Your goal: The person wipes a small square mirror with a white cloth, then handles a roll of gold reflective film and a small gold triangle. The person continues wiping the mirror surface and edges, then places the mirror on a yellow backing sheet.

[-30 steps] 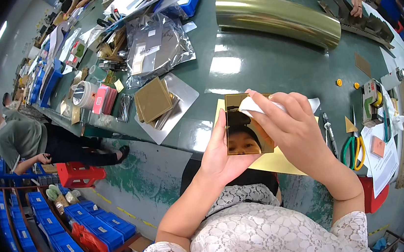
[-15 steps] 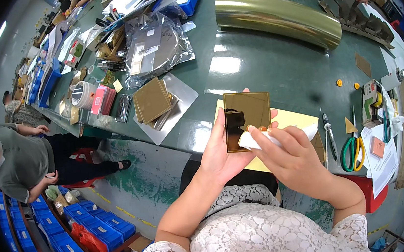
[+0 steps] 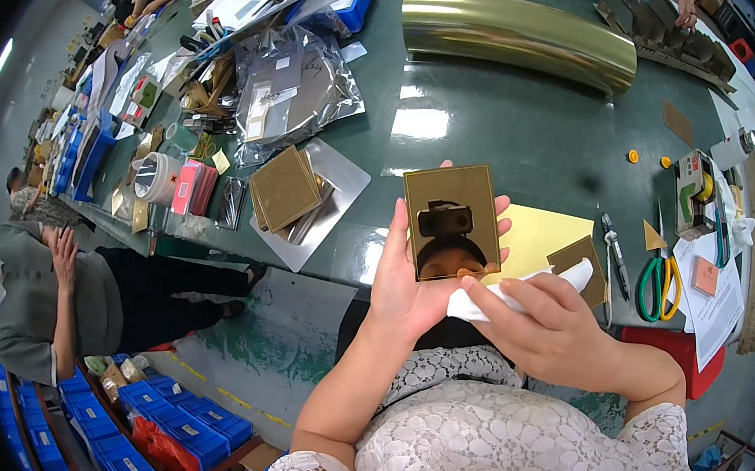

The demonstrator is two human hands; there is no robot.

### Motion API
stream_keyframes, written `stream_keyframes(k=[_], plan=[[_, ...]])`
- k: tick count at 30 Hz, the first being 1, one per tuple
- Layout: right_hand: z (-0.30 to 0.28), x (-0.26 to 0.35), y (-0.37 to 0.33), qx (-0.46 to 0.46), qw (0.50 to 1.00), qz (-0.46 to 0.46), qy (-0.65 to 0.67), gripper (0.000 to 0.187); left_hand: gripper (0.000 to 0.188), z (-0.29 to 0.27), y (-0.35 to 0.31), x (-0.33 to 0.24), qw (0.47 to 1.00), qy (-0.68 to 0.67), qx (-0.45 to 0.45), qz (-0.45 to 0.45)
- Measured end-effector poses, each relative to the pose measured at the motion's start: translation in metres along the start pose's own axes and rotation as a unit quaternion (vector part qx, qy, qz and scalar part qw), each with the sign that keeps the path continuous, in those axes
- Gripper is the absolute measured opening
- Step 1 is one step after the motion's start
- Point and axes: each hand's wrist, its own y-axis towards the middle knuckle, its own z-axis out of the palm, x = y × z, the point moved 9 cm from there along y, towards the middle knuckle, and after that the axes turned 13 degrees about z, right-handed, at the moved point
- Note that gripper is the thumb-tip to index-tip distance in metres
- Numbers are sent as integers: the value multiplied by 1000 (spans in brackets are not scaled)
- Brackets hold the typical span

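Observation:
My left hand (image 3: 399, 293) holds a bronze mirror-like plate (image 3: 449, 189) from beneath, with the thumb along its left edge and fingertips showing past its right edge. The plate faces up and reflects a dark camera shape. In my right hand (image 3: 547, 321) is a folded white cloth (image 3: 468, 307), pinched between thumb and fingers just below the plate's lower edge. Whether the cloth touches the plate I cannot tell. A yellow sheet (image 3: 538, 226) lies under and right of my hands, with another bronze plate (image 3: 587, 259) partly hidden behind the right hand.
To the left, stacked bronze plates (image 3: 285, 190) rest on a silver sheet (image 3: 346, 184). Scissors (image 3: 659, 287), a utility knife (image 3: 616, 256) and a small box (image 3: 691, 189) lie at right. A shiny gold roll (image 3: 518, 37) spans the back. Other people stand at left and far right.
My right hand has drawn the cloth down off the plate's face, and the plate has shifted slightly left. The person at left has changed pose; a co-worker's hand at far right has lowered.

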Motion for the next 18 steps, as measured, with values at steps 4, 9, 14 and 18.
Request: stream_keyframes(k=[4, 9, 14, 18], plan=[[-4, -10, 17, -33, 998, 17, -42, 21, 60, 2, 0, 5, 999, 38, -2, -2], [1, -28, 43, -32, 997, 52, -47, 32, 56, 3, -6, 8, 997, 53, -60, 6], [12, -38, 59, -24, 995, 79, -49, 38, 55, 5, -10, 10, 997, 45, -62, -13], [17, -34, 61, -27, 996, 52, -60, 34, 56, 10, -8, 9, 997, 53, -50, 3]])
